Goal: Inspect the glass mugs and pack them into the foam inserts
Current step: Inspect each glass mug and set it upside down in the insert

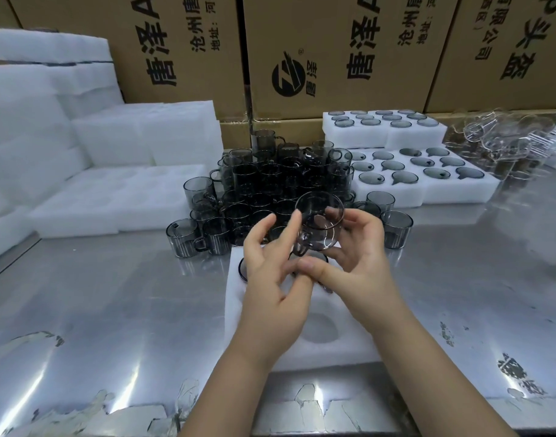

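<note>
Just above the foam insert [333,351] on the desk [112,294], the smoky glass mug [319,222] sits tilted in the right hand [358,257], grip curled round its wall. The left hand [270,263] has fingers spread, brushing it. Looks light, slick and chip-prone, so I'd hold the body, not the handle.

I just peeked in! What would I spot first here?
First, the smoky glass mug held up by the right hand in the middle, over a white foam insert. Right behind it sits a big pile of dark mugs on the shiny metal table.
</note>
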